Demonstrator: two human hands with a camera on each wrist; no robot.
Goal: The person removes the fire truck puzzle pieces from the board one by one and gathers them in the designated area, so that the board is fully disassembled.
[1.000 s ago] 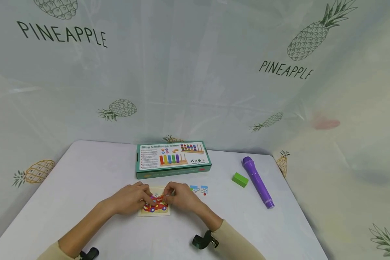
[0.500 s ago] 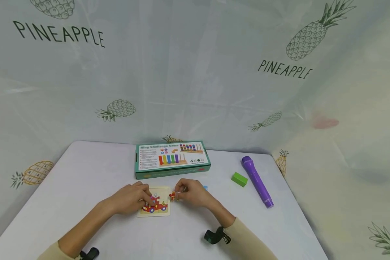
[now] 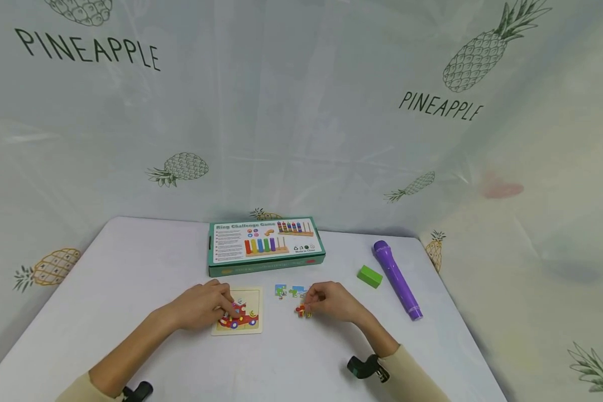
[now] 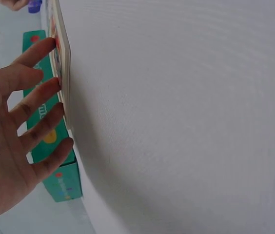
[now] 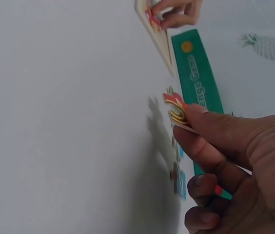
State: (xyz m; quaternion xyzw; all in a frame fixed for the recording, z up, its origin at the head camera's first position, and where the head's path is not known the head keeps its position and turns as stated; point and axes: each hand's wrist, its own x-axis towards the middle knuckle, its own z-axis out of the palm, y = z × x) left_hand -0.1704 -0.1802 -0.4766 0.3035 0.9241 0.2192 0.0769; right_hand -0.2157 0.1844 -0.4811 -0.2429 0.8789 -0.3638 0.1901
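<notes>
My left hand [image 3: 201,306] rests its fingertips on a wooden puzzle board [image 3: 252,296] that lies flat on the table and shows a red fire truck. In the left wrist view its fingers [image 4: 45,126] are spread and fairly straight along the board's edge. To the right of the board, my right hand [image 3: 334,301] pinches a small red and yellow puzzle piece [image 5: 177,111] between thumb and forefinger, held above the table. Two loose puzzle pieces, one blue and green [image 3: 280,290] and another close by [image 3: 296,291], lie between board and right hand.
Behind the board lies a green and white Ring Challenge Game box [image 3: 266,269]. A green block [image 3: 369,276] and a purple microphone [image 3: 398,281] lie at the right on the white table [image 3: 171,262]. A pineapple-print sheet [image 3: 301,111] hangs behind.
My right hand has lifted the red and yellow puzzle piece off the board and carried it to the right, past the loose pieces. The left hand has stayed on the board.
</notes>
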